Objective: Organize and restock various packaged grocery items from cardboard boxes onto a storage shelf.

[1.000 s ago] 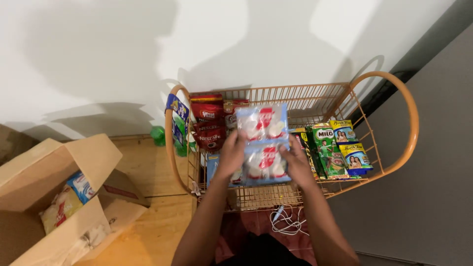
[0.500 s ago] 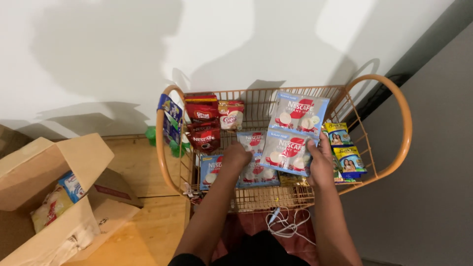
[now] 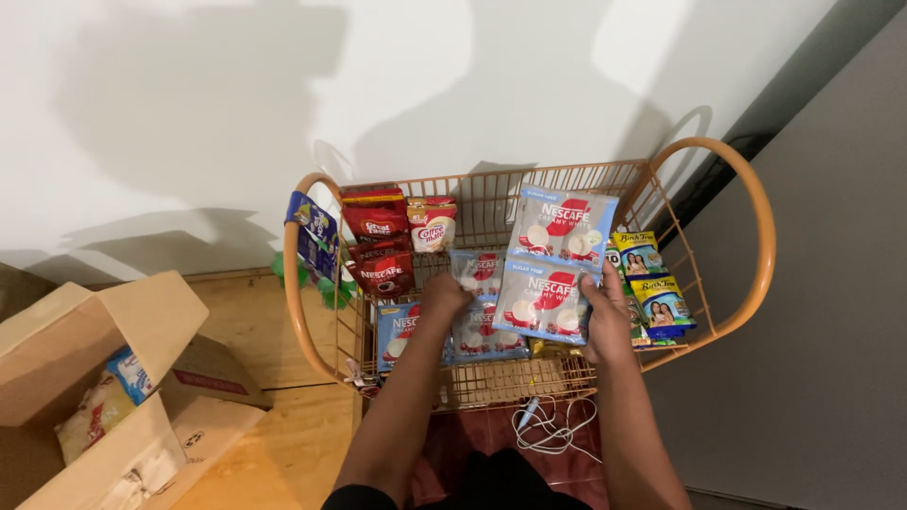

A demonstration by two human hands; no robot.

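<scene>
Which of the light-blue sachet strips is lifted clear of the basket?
The two-sachet strip held in the right hand; the others lie flat in the wire basket, under the left hand.

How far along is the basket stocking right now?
Done: red pouches and yellow-green sachets already stand in the orange wire basket. In hand: the right hand holds a strip of pale blue sachets above it, while the left hand presses on blue sachets lying inside. Left: packets remain in the open cardboard box.

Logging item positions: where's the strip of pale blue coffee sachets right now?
Head view: strip of pale blue sachets in right hand, above the wire rack, yellow packets to its right.
</scene>
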